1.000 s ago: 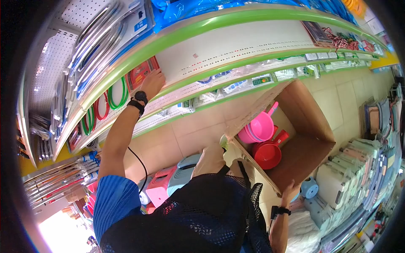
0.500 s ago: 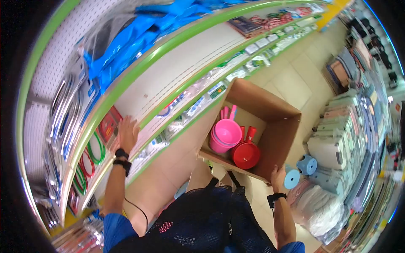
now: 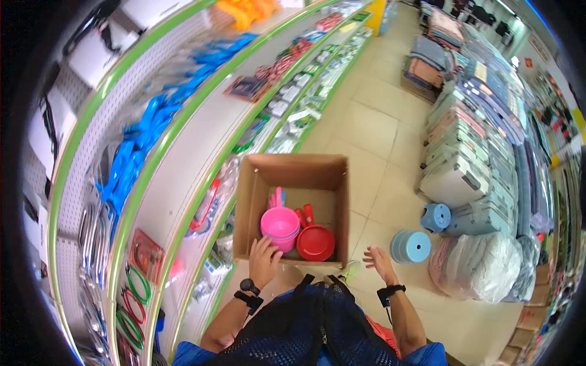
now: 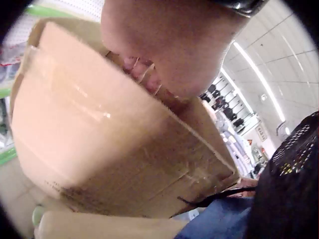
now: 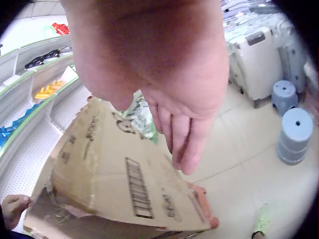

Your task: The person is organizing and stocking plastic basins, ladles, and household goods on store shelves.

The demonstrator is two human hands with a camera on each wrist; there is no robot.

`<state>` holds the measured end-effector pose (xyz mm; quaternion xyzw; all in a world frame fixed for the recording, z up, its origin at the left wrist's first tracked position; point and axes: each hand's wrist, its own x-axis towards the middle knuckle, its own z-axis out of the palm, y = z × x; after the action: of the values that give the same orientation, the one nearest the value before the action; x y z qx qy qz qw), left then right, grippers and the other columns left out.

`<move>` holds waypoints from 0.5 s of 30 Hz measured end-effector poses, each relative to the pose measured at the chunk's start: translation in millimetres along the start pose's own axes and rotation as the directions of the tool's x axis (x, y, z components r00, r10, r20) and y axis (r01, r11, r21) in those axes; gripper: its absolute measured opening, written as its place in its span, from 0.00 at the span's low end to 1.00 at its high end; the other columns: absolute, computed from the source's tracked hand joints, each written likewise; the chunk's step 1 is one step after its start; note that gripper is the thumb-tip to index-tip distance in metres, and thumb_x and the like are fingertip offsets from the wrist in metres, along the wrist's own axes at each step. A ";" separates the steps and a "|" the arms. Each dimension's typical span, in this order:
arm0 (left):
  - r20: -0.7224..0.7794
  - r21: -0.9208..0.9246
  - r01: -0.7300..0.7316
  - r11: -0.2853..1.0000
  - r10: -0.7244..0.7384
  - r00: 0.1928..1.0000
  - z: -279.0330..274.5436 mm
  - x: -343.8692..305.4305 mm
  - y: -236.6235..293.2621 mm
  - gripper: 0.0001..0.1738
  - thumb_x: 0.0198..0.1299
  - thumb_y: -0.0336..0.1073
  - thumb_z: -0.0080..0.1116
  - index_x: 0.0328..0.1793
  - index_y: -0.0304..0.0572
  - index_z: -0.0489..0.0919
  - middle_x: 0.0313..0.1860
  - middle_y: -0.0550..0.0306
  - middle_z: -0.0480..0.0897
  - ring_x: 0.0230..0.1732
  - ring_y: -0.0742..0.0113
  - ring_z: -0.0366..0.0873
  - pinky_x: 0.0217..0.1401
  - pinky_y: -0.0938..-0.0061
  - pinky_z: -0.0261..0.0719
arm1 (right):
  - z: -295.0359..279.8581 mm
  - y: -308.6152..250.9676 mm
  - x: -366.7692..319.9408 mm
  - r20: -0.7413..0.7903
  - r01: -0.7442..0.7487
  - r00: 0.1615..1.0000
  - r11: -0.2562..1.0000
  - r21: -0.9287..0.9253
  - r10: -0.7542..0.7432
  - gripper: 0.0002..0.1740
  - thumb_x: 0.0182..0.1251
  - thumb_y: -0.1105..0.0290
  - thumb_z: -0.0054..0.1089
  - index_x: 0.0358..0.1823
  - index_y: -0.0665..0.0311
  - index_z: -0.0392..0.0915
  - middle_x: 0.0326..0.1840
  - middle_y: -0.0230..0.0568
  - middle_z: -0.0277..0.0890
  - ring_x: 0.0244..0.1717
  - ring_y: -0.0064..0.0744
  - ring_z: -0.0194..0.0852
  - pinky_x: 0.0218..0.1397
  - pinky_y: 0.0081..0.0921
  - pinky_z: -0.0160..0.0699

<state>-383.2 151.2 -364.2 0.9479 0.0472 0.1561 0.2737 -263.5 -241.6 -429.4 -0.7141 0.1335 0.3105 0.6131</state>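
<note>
An open cardboard box stands in front of me, between the shelves and the aisle. Inside it lie a stack of pink water dippers and red dippers, handles pointing away from me. My left hand grips the near rim at its left part; in the left wrist view its fingers curl over the cardboard wall. Off to the right of the box, my right hand is held in the air, its fingers extended and holding nothing.
Green-edged shelves run along the left, with a red flat pack and coiled green hose. Blue stools, a plastic-wrapped bundle and suitcases line the right. Tiled floor lies between. Something orange-red shows under the box.
My left hand has left the red pack on the shelf and come to the box rim. My right hand has let go of the box and moved right. The view has turned toward the aisle.
</note>
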 end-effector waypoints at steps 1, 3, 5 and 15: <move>0.032 0.018 0.021 1.000 -0.022 0.999 18.5 -4.8 3.0 0.12 0.62 0.38 0.61 0.42 0.36 0.84 0.55 0.42 0.82 0.65 0.44 0.72 0.74 0.45 0.59 | -22.0 14.5 -5.9 -0.054 0.003 0.999 0.999 -0.047 -0.005 0.32 0.74 0.46 0.50 0.59 0.71 0.73 0.52 0.50 0.79 0.44 0.38 0.82 0.41 0.31 0.82; 0.112 0.112 0.025 0.993 -0.037 0.993 48.6 -17.9 -5.5 0.15 0.64 0.41 0.56 0.41 0.35 0.85 0.52 0.43 0.83 0.64 0.45 0.73 0.74 0.45 0.58 | -71.9 62.0 -16.8 -0.185 -0.016 0.983 0.993 -0.118 -0.007 0.22 0.72 0.55 0.55 0.51 0.70 0.76 0.40 0.43 0.79 0.37 0.32 0.81 0.33 0.29 0.80; 0.182 0.213 0.022 0.977 -0.061 0.981 60.6 -21.8 -13.3 0.19 0.67 0.43 0.52 0.40 0.35 0.86 0.48 0.44 0.85 0.63 0.45 0.74 0.74 0.45 0.57 | -134.2 161.1 -11.8 -0.321 -0.024 0.946 0.974 -0.225 -0.051 0.18 0.68 0.59 0.58 0.44 0.70 0.78 0.31 0.41 0.80 0.31 0.31 0.81 0.30 0.28 0.79; 0.141 0.522 0.262 0.812 -0.385 0.912 99.4 3.7 19.7 0.33 0.74 0.50 0.34 0.38 0.33 0.87 0.45 0.42 0.86 0.61 0.50 0.76 0.75 0.46 0.56 | -214.6 319.1 -113.1 -0.445 -0.444 0.740 0.863 0.241 0.505 0.14 0.66 0.65 0.55 0.41 0.72 0.74 0.26 0.50 0.77 0.22 0.43 0.80 0.20 0.40 0.83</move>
<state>-347.6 85.1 -432.4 0.9753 0.2136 -0.0260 0.0498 -473.1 -536.7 -601.8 -0.6736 0.4812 0.2548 0.4998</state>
